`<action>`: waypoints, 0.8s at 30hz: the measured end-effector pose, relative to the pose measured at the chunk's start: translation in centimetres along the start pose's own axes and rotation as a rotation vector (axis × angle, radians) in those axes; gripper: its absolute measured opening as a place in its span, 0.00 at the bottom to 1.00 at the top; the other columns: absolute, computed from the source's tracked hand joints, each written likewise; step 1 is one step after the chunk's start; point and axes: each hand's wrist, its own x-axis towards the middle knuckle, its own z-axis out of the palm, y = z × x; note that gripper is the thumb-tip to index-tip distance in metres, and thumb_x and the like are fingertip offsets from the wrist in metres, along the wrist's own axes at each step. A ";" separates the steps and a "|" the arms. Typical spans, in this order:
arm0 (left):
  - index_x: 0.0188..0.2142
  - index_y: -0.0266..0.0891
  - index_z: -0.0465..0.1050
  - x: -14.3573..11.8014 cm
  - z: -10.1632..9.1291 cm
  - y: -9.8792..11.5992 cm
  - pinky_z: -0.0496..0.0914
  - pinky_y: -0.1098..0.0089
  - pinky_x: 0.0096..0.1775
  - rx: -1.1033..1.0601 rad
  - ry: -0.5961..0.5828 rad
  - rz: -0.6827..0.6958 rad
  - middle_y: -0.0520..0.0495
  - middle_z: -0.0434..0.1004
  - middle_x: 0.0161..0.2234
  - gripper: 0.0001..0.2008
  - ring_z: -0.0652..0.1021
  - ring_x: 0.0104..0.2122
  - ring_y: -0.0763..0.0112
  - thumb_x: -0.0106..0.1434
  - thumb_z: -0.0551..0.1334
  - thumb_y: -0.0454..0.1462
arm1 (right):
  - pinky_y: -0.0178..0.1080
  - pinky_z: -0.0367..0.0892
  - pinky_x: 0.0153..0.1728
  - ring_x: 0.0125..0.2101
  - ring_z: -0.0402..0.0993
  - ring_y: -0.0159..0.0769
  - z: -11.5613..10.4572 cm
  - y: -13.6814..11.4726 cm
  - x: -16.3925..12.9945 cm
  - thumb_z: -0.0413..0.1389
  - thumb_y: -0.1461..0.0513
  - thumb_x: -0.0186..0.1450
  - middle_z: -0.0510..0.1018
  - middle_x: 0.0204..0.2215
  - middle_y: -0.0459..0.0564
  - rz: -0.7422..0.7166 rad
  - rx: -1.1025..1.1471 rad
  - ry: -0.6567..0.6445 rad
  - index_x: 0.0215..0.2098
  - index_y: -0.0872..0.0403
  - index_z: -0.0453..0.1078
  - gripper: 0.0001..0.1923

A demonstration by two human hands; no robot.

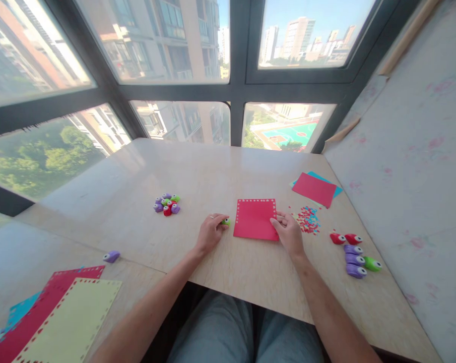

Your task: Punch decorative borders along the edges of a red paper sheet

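A red sheet of paper [255, 220] lies on the table in front of me, with small punched holes along its top edge and partly down its sides. My right hand [288, 233] pinches its right edge, thumb on top and fingers partly hidden. Just left of the sheet, my left hand [211, 233] is closed around a small green craft punch [226, 221], most of which the fingers cover. The punch sits close to the sheet's left edge; whether they touch, I cannot tell.
Punched paper bits [308, 220] lie right of the sheet, below stacked coloured paper [314, 189]. More punches stand in a cluster [167, 204] at left and a group [354, 259] at right. A purple punch [112, 256] lies near hole-edged sheets [71, 320]. A wall [420, 176] bounds the right.
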 end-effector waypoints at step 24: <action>0.44 0.42 0.77 0.1 0.2 -0.3 0.72 0.66 0.42 -0.122 -0.004 -0.065 0.45 0.78 0.40 0.14 0.76 0.38 0.67 0.60 0.61 0.30 | 0.47 0.74 0.40 0.37 0.79 0.46 0.9 0.6 0.3 0.61 0.47 0.55 0.81 0.37 0.59 0.004 0.091 -0.056 0.46 0.57 0.69 0.28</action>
